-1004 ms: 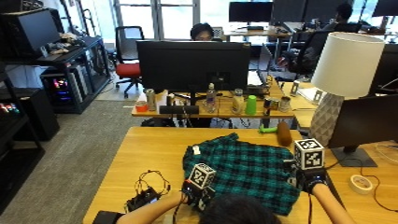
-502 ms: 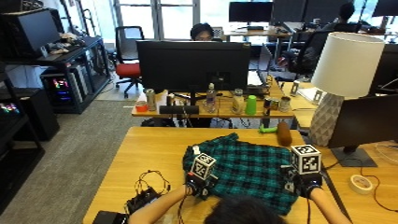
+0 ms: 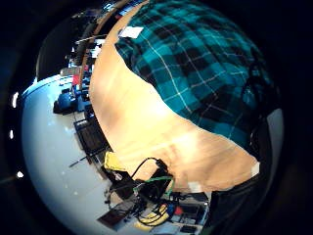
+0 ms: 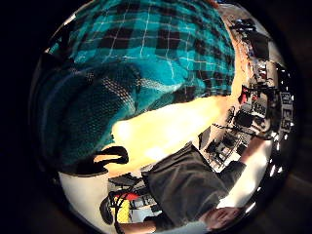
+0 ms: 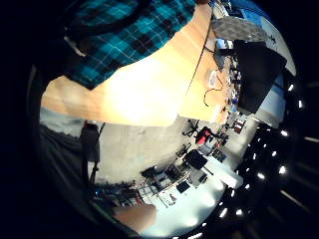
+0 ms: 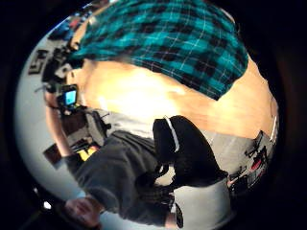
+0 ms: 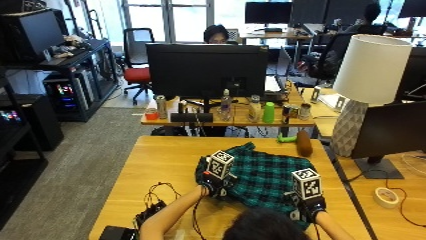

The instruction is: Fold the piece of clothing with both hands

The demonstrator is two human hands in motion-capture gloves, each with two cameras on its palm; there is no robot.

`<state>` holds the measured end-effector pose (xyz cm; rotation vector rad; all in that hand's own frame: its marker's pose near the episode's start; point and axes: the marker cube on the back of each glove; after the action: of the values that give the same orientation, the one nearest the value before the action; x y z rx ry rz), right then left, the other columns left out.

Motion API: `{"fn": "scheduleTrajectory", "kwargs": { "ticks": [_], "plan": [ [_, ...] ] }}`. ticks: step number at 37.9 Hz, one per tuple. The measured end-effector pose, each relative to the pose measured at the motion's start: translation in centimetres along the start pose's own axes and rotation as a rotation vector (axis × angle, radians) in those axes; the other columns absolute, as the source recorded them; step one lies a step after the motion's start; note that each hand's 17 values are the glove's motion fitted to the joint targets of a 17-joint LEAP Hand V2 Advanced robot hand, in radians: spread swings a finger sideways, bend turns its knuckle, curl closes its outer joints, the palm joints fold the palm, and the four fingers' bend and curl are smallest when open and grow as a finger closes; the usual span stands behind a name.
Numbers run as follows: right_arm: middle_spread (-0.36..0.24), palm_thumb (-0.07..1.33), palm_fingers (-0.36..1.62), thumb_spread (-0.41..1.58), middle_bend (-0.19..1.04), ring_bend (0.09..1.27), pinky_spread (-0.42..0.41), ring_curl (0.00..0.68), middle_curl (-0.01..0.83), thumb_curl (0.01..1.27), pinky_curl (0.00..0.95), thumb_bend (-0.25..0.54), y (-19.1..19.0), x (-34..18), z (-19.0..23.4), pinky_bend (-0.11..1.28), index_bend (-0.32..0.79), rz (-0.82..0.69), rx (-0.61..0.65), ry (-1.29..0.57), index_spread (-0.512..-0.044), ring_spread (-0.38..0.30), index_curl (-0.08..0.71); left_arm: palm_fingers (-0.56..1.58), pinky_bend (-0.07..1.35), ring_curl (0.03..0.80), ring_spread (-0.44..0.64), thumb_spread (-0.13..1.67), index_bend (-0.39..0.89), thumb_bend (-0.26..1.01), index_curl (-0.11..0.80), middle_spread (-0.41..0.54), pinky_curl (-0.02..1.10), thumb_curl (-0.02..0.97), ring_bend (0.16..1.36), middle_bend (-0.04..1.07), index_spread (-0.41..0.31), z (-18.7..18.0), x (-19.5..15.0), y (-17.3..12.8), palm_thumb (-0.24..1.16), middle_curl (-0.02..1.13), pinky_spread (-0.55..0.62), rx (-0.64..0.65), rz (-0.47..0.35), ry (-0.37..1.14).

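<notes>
1. Teal plaid shirt (image 7: 266,177) is lying mid-tabletop, partly bunched, reaching toward the near edge on the right side.
2. Left hand (image 7: 213,187) is sitting at the shirt's left edge; left thumb-side palm view is showing a lifted fold of shirt right by the palm, fingers seemingly gripping the cloth.
3. Right hand (image 7: 308,204) is sitting at the shirt's near right corner; fingers are hidden, so grip: can't tell.
4. Wood table (image 7: 160,160) is carrying the shirt; black cables (image 7: 156,200) are lying near its near left corner.
5. Brown cylinder (image 7: 303,143) is lying near the far edge, just beyond the shirt.
6. Tape roll (image 7: 385,197) is sitting on the adjoining table to the right.
</notes>
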<state>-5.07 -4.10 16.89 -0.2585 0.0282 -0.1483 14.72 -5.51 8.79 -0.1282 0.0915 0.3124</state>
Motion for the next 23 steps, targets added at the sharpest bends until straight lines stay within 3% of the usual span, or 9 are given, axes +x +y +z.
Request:
{"fn": "scheduleTrajectory", "kwargs": {
  "ticks": [6, 11, 19, 23],
  "plan": [
    [-0.071, 0.44, 0.68, 1.19, 0.34, 0.60, 0.039, 0.369, 0.416, 0.23, 0.324, -0.006, -2.3, -2.5, 2.9, 0.45, 0.13, -0.085, -0.067, -0.122, -0.227, -0.081, 0.238, 1.23, 0.66, 0.405, -0.36, 0.88, 0.20, 0.04, 0.394, -0.302, 0.43, 0.556, 0.59, 0.39, -0.279, -0.8, -0.9, -2.3, 0.82, 0.48, -0.40, 0.011, -0.003, 0.001],
    [-0.081, 0.52, 0.66, 1.18, 0.35, 0.59, 0.017, 0.379, 0.430, 0.26, 0.333, 0.009, -4.2, -3.8, 5.0, 0.46, 0.09, -0.085, -0.080, -0.095, -0.218, -0.094, 0.236, 1.23, 0.63, 0.416, -0.35, 0.87, 0.19, 0.01, 0.415, -0.306, 0.43, 0.579, 0.59, 0.40, -0.283, -0.4, -3.1, -5.8, 0.83, 0.49, -0.39, 0.047, -0.069, -0.063],
    [-0.079, 0.68, 0.67, 1.16, 0.32, 0.58, -0.014, 0.387, 0.435, 0.33, 0.354, 0.054, -6.0, -3.6, 6.5, 0.52, 0.08, 0.019, 0.016, 0.010, -0.205, -0.108, 0.218, 1.23, 0.61, 0.429, -0.35, 0.87, 0.18, -0.01, 0.438, -0.309, 0.44, 0.608, 0.58, 0.39, -0.287, -2.0, -4.0, -5.3, 0.84, 0.51, -0.39, 0.081, -0.099, -0.073],
    [-0.094, 0.86, 0.92, 1.11, 0.32, 0.60, -0.079, 0.380, 0.436, 0.39, 0.353, 0.126, -6.3, -2.8, 6.2, 0.56, 0.12, 0.068, 0.104, 0.041, -0.213, -0.131, 0.220, 1.23, 0.60, 0.434, -0.36, 0.87, 0.18, -0.02, 0.446, -0.310, 0.44, 0.619, 0.57, 0.39, -0.287, -2.1, -4.2, -4.9, 0.84, 0.52, -0.39, 0.079, -0.103, -0.068]
  ]
}}
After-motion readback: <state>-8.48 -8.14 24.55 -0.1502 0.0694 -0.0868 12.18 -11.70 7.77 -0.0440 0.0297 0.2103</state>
